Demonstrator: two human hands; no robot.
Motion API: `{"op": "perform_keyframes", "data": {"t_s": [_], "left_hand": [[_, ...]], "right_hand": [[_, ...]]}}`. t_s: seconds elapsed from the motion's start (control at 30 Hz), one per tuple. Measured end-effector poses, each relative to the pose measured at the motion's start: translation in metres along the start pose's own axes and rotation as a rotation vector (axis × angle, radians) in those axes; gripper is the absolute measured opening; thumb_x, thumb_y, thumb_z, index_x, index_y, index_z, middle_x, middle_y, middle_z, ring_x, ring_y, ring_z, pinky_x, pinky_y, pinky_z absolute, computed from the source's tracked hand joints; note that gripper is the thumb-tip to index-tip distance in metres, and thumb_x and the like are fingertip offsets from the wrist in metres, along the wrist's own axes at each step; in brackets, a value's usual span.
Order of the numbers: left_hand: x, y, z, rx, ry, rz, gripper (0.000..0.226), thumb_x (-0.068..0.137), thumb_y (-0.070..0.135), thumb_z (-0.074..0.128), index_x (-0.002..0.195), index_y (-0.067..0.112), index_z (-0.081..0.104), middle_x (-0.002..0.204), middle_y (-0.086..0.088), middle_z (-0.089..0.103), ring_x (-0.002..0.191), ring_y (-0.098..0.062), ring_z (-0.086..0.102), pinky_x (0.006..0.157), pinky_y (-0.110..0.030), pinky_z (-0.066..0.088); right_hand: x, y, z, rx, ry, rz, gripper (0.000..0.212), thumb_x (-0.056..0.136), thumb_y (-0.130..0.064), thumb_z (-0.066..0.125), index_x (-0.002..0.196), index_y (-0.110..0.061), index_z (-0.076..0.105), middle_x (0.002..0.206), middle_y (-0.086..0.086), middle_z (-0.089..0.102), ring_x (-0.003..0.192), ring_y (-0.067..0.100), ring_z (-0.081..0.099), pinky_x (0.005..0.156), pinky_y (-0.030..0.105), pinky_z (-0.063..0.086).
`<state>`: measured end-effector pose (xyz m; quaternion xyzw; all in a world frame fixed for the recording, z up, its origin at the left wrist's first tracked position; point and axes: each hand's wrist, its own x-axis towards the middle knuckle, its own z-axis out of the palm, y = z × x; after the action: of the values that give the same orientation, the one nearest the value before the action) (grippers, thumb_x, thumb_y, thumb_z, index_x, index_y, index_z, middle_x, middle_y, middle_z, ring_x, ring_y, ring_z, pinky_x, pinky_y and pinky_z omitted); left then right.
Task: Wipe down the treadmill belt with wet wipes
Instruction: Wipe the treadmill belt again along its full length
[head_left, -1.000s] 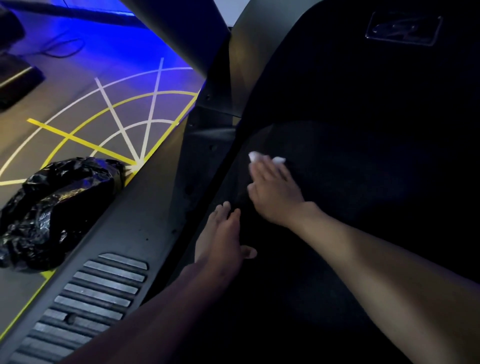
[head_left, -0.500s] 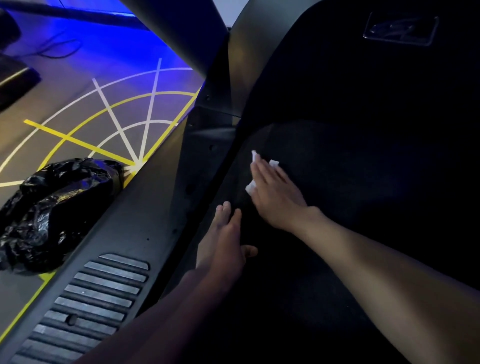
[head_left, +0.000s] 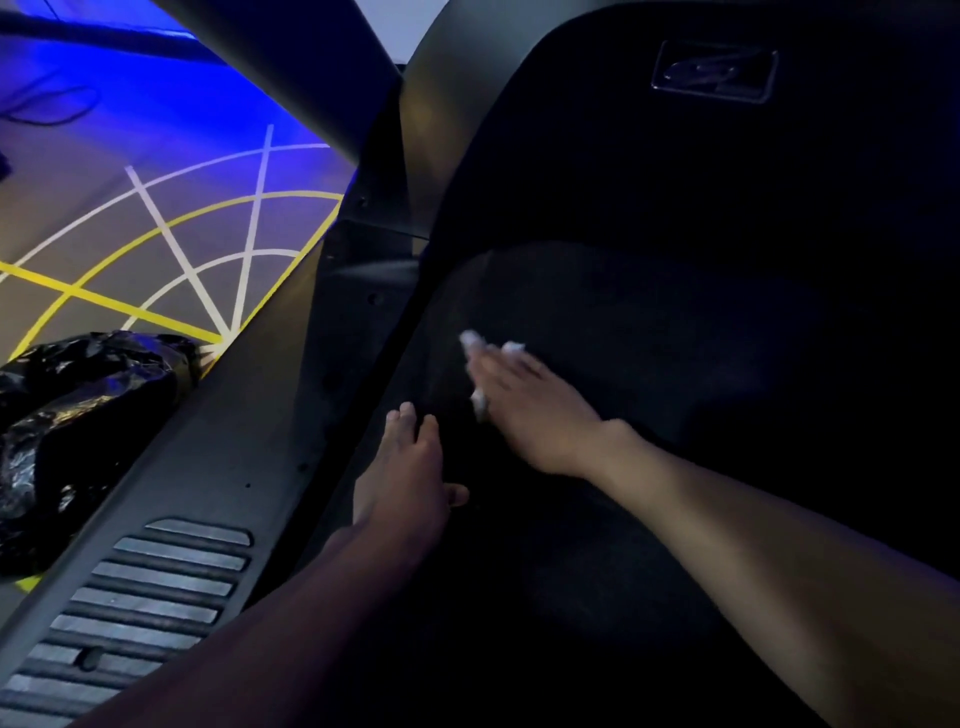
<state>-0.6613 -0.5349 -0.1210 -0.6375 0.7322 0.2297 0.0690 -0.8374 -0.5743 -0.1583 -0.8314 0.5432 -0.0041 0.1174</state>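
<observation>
The far badge (head_left: 714, 73) is too dark to read. The right hand (head_left: 540, 415), fingers straight, presses the white wet wipe (head_left: 472, 340) onto the treadmill belt (head_left: 675, 364) by its left edge. The left hand (head_left: 405, 483) rests flat just nearer, fingers together.

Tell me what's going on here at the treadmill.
A person is wiping the dark treadmill belt. Their right hand presses a white wet wipe flat against the belt near its left edge; the hand looks blurred, as if mid-stroke. The left hand rests flat on the belt next to the grey side rail. A black plastic bag lies on the floor to the left of the machine.
</observation>
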Motion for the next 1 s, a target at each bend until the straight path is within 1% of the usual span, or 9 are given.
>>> {"op": "perform_keyframes", "data": {"t_s": [0.07, 0.23, 0.37, 0.53, 0.63, 0.67, 0.8, 0.93, 1.0], "left_hand": [[0.0, 0.005, 0.0, 0.058, -0.031, -0.009, 0.09, 0.09, 0.032, 0.066, 0.155, 0.011, 0.008, 0.163, -0.01, -0.009, 0.15, -0.022, -0.007, 0.113, -0.037, 0.03], [-0.001, 0.014, -0.002, 0.106, -0.163, 0.001, 0.094, 0.093, 0.046, 0.049, 0.152, -0.001, -0.006, 0.158, -0.024, -0.02, 0.146, -0.035, -0.021, 0.122, -0.041, 0.001], [0.001, 0.02, -0.001, 0.191, -0.223, -0.039, 0.123, 0.08, 0.075, 0.05, 0.15, -0.005, -0.012, 0.154, -0.028, -0.024, 0.144, -0.04, -0.024, 0.12, -0.043, -0.004], [0.006, 0.026, 0.005, 0.274, -0.196, -0.058, 0.124, 0.081, 0.07, 0.057, 0.149, -0.01, -0.009, 0.153, -0.036, -0.019, 0.144, -0.047, -0.018, 0.121, -0.047, 0.0], [0.007, 0.03, 0.005, 0.266, -0.211, -0.081, 0.124, 0.081, 0.066, 0.061, 0.148, -0.011, -0.011, 0.152, -0.036, -0.02, 0.144, -0.048, -0.017, 0.121, -0.048, 0.003], [0.008, 0.032, 0.005, 0.262, -0.216, -0.085, 0.125, 0.081, 0.064, 0.062, 0.147, -0.012, -0.011, 0.152, -0.036, -0.021, 0.143, -0.048, -0.017, 0.121, -0.049, 0.003], [0.01, 0.033, 0.007, 0.228, -0.224, -0.101, 0.124, 0.081, 0.06, 0.066, 0.147, -0.012, -0.012, 0.151, -0.037, -0.022, 0.143, -0.048, -0.018, 0.121, -0.051, 0.003], [0.01, 0.037, 0.006, 0.232, -0.241, -0.118, 0.125, 0.081, 0.058, 0.067, 0.145, -0.013, -0.014, 0.149, -0.038, -0.024, 0.142, -0.049, -0.019, 0.121, -0.052, 0.003], [0.01, 0.04, 0.006, 0.236, -0.241, -0.118, 0.124, 0.082, 0.056, 0.068, 0.145, -0.013, -0.014, 0.149, -0.038, -0.025, 0.142, -0.049, -0.02, 0.12, -0.052, 0.003]], "right_hand": [[-0.005, 0.002, -0.004, -0.01, 0.024, 0.168, 0.062, 0.103, -0.019, 0.028, 0.157, -0.004, -0.001, 0.163, 0.01, -0.022, 0.151, 0.019, -0.016, 0.123, 0.038, -0.005], [-0.033, -0.013, 0.003, -0.003, -0.045, -0.163, 0.061, 0.103, -0.021, 0.029, 0.157, -0.007, 0.003, 0.164, 0.007, -0.017, 0.151, 0.017, -0.013, 0.124, 0.038, -0.003], [-0.026, 0.004, -0.002, 0.02, 0.024, 0.191, 0.062, 0.104, -0.021, 0.027, 0.157, -0.004, -0.001, 0.163, 0.01, -0.021, 0.151, 0.019, -0.017, 0.123, 0.039, -0.006], [-0.034, -0.006, 0.006, -0.007, -0.048, -0.069, 0.061, 0.105, -0.022, 0.026, 0.157, -0.007, -0.001, 0.163, 0.008, -0.02, 0.151, 0.018, -0.016, 0.123, 0.038, -0.005], [-0.032, 0.007, -0.001, 0.051, 0.027, 0.225, 0.061, 0.105, -0.023, 0.026, 0.157, -0.006, 0.0, 0.164, 0.007, -0.019, 0.151, 0.017, -0.017, 0.123, 0.039, -0.008], [-0.033, 0.004, 0.0, 0.055, 0.019, 0.229, 0.061, 0.105, -0.024, 0.026, 0.157, -0.005, -0.001, 0.163, 0.009, -0.02, 0.15, 0.018, -0.018, 0.123, 0.038, -0.008], [-0.048, -0.008, 0.006, -0.007, -0.054, -0.081, 0.06, 0.107, -0.028, 0.025, 0.157, -0.009, -0.001, 0.163, 0.005, -0.021, 0.15, 0.015, -0.018, 0.123, 0.038, -0.007], [-0.048, 0.022, -0.002, 0.058, 0.057, 0.26, 0.059, 0.106, -0.025, 0.024, 0.157, -0.006, 0.003, 0.164, 0.006, -0.018, 0.151, 0.015, -0.017, 0.123, 0.037, -0.009], [-0.055, 0.01, 0.003, 0.095, 0.071, 0.205, 0.059, 0.106, -0.026, 0.024, 0.157, -0.004, 0.005, 0.164, 0.01, -0.015, 0.151, 0.018, -0.014, 0.124, 0.037, -0.004]]}}
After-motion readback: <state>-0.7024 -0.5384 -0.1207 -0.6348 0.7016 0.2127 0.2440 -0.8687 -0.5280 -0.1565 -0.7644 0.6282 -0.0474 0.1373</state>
